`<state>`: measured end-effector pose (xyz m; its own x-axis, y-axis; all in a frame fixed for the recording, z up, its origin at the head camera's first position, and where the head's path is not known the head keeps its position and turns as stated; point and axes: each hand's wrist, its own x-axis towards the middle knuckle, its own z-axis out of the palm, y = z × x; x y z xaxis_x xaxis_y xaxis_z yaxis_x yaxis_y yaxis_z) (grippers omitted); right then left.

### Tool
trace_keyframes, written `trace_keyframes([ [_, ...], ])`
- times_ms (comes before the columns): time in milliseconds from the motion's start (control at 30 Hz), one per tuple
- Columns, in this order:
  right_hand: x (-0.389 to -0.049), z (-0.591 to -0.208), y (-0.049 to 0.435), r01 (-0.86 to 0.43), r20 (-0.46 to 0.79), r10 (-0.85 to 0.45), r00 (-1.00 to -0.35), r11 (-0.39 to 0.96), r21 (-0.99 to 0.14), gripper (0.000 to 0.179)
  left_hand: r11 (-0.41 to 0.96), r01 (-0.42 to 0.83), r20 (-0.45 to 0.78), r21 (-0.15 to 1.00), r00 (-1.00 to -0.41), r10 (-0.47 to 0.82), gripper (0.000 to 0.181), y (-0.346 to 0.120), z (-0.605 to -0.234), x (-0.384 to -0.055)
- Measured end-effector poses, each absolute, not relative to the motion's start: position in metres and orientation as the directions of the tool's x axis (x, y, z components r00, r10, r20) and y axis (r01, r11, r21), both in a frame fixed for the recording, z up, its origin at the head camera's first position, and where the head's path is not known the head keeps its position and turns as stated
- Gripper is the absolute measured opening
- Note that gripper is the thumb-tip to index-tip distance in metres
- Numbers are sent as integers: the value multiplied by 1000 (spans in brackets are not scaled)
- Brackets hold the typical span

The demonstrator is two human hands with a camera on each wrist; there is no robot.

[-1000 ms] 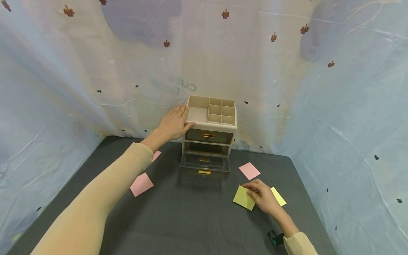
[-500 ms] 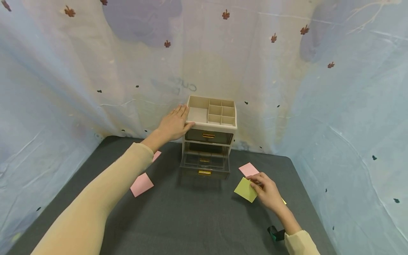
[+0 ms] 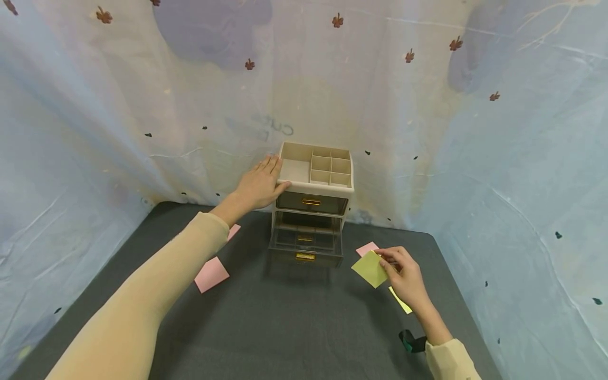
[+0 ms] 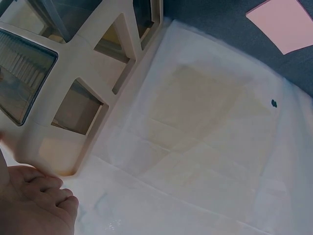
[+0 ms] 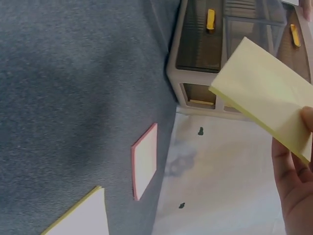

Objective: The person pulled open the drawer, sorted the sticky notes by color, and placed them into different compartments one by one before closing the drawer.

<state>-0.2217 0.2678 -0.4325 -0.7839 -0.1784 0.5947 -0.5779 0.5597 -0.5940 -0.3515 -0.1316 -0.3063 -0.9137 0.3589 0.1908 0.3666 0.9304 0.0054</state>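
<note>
A small cream desk organizer [image 3: 315,187] with dark see-through drawers stands at the back of the table. Its middle drawer [image 3: 305,256] is pulled out toward me. My left hand [image 3: 258,182] rests on the organizer's top left edge, fingers straight and thumb along the front rim. Over the right part of the table, my right hand [image 3: 404,274] pinches a yellow sticky-note pad [image 3: 370,268] by one corner. In the right wrist view that yellow pad [image 5: 264,93] is held up, thumb on its face, above the cloth.
Pink sticky-note pads lie right of the organizer [image 3: 367,248] and to the left [image 3: 211,275], one partly behind my left arm. Another yellow pad [image 3: 400,301] lies under my right hand. A black strap [image 3: 411,341] sits by my right wrist. Patterned curtains [image 3: 380,105] surround the table.
My right hand has lifted the yellow sticky-note pad off the table and carried it slightly forward, now overlapping the pink pad. The left hand and the drawer stay as they were.
</note>
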Motion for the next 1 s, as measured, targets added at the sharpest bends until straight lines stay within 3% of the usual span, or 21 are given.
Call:
trace_keyframes([
  [400,-225,-404,252,-651,696,-102,-710,471,-595,33,931,364,186,10,-916,356,82,-132,-305,-350],
  [733,-220,-367,229,-720,754,-128,-644,432,-543,28,930,366,188,2,-914,359,82,-133,-306,-352],
  [1000,-229,-358,214,-734,749,-156,-643,405,-545,26,930,368,177,0,-915,362,83,-133,-305,-351],
])
